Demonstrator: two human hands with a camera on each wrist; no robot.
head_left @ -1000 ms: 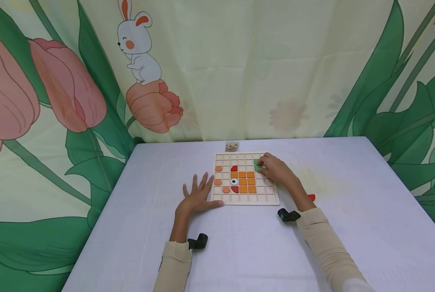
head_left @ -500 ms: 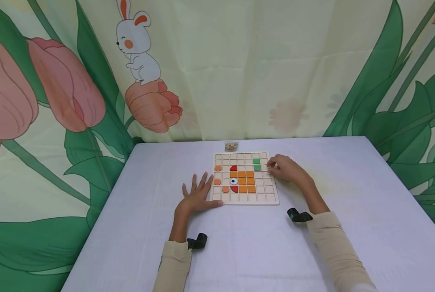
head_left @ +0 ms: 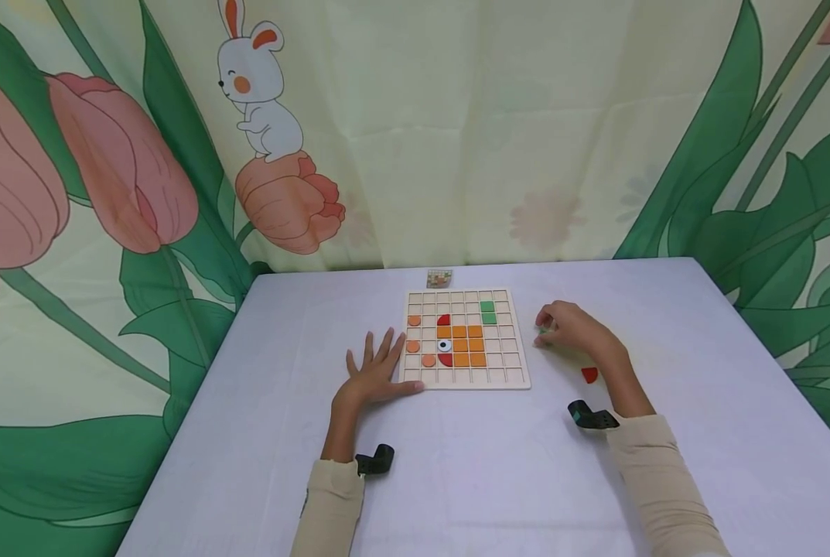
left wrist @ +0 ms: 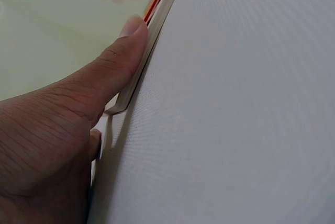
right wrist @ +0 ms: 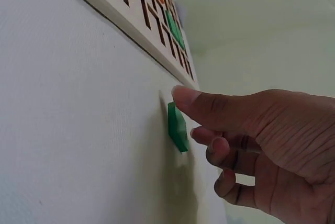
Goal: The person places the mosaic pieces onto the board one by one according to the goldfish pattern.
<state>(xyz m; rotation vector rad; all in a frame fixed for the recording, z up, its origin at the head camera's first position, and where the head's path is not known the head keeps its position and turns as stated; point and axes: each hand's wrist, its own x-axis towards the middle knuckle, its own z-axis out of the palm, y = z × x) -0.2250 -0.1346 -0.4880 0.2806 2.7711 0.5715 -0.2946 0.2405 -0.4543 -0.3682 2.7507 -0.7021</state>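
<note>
My left hand (head_left: 371,379) lies with fingers spread at the left front corner of a pale wooden grid board (head_left: 505,377). Its thumb rests on the board's front edge, as the left wrist view shows too. To the right of the board, my right hand (head_left: 578,331) pinches a small green tile (right wrist: 177,127) by thumb and fingers, low over the table. Its other fingers are curled; part of the grip is hidden. In the board sit two green squares (head_left: 488,312), several orange squares (head_left: 460,346), two red pieces (head_left: 445,360), several orange discs (head_left: 428,360) and an eye disc (head_left: 444,346).
A loose red piece (head_left: 589,375) lies on the white-covered table (head_left: 484,464), just below the right hand. Behind the board is a small patterned card or packet (head_left: 438,278). A printed curtain (head_left: 415,155) hangs along the table's back edge.
My right hand has left the green squares on the board and moved right, down to the table, where it now has a green tile. The loose red piece is uncovered. The left hand stays put.
</note>
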